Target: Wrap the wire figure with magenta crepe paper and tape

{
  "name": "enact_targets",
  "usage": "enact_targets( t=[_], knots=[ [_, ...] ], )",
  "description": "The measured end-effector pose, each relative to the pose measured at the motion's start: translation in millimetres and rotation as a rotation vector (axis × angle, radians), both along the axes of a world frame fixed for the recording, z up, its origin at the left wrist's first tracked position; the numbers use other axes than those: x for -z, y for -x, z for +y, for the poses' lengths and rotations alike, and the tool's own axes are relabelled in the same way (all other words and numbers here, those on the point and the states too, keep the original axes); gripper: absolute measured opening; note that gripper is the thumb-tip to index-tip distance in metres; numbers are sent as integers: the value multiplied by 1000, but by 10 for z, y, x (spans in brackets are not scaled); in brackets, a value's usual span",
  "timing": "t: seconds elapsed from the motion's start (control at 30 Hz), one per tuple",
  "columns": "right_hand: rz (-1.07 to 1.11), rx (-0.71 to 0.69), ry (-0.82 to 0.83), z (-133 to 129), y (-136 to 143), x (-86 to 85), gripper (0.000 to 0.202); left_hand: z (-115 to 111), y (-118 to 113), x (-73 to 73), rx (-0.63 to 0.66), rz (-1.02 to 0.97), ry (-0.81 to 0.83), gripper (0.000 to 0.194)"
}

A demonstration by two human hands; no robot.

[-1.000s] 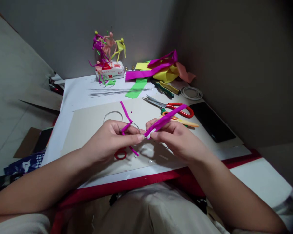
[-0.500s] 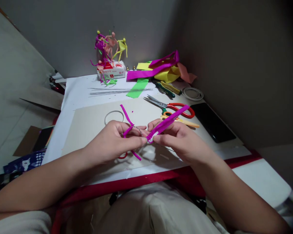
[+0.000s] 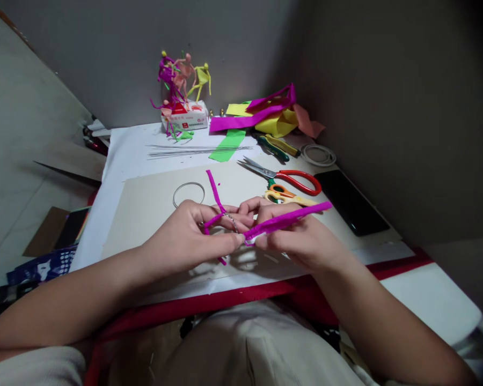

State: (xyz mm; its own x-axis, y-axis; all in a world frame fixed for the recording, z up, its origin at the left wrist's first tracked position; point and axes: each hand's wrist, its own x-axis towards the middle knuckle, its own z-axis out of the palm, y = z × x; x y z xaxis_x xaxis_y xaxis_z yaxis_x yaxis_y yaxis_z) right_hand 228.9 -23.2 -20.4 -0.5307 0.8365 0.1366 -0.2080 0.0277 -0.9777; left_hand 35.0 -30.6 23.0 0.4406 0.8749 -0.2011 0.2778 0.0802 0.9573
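Between thumb and fingers, my left hand (image 3: 193,230) pinches a small wire figure (image 3: 215,206) with limbs wrapped in magenta paper. A bare twisted wire part of it shows near my fingertips. A magenta paper strip (image 3: 292,219) runs from that pinch across my right hand (image 3: 301,236), whose thumb and fingers are closed on its near end. A small white patch shows on the strip by my right thumb. My two hands almost touch over the grey board (image 3: 140,214). Part of the figure is hidden behind my left fingers.
Behind my hands lie red-handled scissors (image 3: 298,179), smaller yellow-orange scissors (image 3: 282,195), pliers (image 3: 271,147) and thin wires (image 3: 185,151). A phone (image 3: 352,203) and a white coil (image 3: 317,154) are at right. Colourful paper figures (image 3: 183,75) stand on a small white pack (image 3: 195,115) near crepe strips (image 3: 241,120).
The magenta strip's free end has swung down and to the right across my right hand. The figure in my left hand has turned slightly, its upper limb shifting right.
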Motion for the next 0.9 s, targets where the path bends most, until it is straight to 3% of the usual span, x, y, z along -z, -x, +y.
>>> enact_targets(
  t=[0.17, 0.37, 0.6, 0.67, 0.8, 0.9],
  knots=[
    [-109, -11, -123, -34, -20, -36, 10, -7, 1, 6, -55, 83, 37, 14],
    [-151, 337, -179, -106, -20, -46, 5, -6, -11, 41, -219, 93, 80, 14],
    [-217, 342, -143, -197, -50, -36, 9, 32, 20, 81, -248, 42, 112, 17],
    [-201, 481, -227, -241, -65, 3, 4, 45, 19, 100, -283, -6, 125, 20],
    [-277, 870, -583, -365, -19, -5, 11, 52, -5, 117, -319, -56, 139, 19],
    [-507, 809, -782, -407, 106, -59, 12, 37, -25, 94, -335, -28, 84, 19]
  ],
)
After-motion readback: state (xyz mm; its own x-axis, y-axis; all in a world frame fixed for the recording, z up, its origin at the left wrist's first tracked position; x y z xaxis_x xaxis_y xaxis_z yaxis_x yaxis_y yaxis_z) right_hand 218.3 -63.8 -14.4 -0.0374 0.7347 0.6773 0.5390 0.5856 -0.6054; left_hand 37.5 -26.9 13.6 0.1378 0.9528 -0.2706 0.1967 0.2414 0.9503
